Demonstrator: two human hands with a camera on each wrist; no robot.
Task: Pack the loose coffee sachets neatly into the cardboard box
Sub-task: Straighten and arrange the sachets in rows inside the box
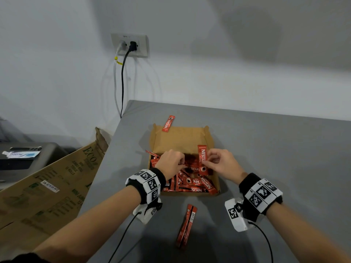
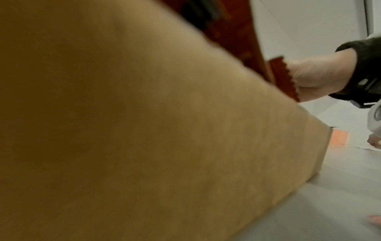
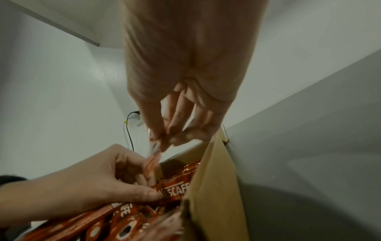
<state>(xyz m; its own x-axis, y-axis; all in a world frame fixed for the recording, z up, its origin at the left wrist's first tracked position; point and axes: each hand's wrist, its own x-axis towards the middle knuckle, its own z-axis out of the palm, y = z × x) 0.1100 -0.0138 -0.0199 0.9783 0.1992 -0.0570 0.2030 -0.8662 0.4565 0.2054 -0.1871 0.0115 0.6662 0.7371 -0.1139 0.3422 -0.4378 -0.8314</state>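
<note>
While both your hands work over the box (image 1: pixel 182 138) on the table (image 1: pixel 266 149), your right hand (image 1: pixel 221 164) pinches one upright sachet (image 1: pixel 202 158) and your left hand (image 1: pixel 171 162) pinches another in the heap (image 1: pixel 191 184). One stray (image 1: pixel 168 123) leans on the far rim; a pair (image 1: pixel 186 225) lies near you.

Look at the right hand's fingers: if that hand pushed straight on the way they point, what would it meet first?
Probably the left hand: the right hand points leftward across the cardboard box, gripping an upright sachet. Depth is unclear.
</note>
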